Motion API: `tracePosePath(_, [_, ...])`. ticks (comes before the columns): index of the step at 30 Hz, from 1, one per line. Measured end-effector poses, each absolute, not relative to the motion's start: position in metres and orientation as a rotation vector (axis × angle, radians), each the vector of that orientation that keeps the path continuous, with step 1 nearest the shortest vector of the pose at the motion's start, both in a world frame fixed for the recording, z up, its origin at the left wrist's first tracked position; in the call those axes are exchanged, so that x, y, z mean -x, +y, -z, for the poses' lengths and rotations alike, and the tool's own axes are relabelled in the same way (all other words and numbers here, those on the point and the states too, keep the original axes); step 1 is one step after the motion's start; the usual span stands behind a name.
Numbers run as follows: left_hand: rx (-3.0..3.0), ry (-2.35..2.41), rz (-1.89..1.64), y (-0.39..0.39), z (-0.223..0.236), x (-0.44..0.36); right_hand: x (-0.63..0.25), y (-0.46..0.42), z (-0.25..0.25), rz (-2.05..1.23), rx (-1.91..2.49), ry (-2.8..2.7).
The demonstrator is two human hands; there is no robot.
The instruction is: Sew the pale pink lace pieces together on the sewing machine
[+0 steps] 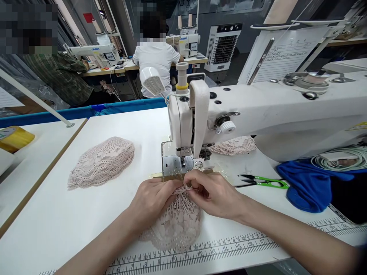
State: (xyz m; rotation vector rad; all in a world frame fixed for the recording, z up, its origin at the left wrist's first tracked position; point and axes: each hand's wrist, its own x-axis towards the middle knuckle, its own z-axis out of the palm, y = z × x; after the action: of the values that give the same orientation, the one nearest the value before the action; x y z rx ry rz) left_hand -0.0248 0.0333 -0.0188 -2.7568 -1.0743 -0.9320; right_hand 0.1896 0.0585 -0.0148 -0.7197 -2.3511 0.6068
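Note:
A pale pink lace piece (175, 223) lies on the white table in front of the sewing machine (258, 110). My left hand (151, 200) pinches its upper edge, fingers curled on the lace. My right hand (213, 193) grips the same edge from the right, fingers closed just before the presser foot (183, 160) and metal needle plate (172, 164).
A stack of pink lace pieces (101, 162) lies to the left; more lace (233, 145) sits behind the machine. Green thread snips (265, 182) and blue cloth (309, 187) lie to the right. A printed ruler (218, 246) runs along the table's front edge. Two people sit at machines behind.

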Motion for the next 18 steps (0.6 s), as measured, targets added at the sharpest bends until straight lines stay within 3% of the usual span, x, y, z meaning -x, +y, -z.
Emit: tracePosePath(18, [2.775, -1.041, 0.956, 0.0329, 0.0166, 0.0241, -0.1903, 0.059, 0.0154, -0.604, 0.636, -2.347])
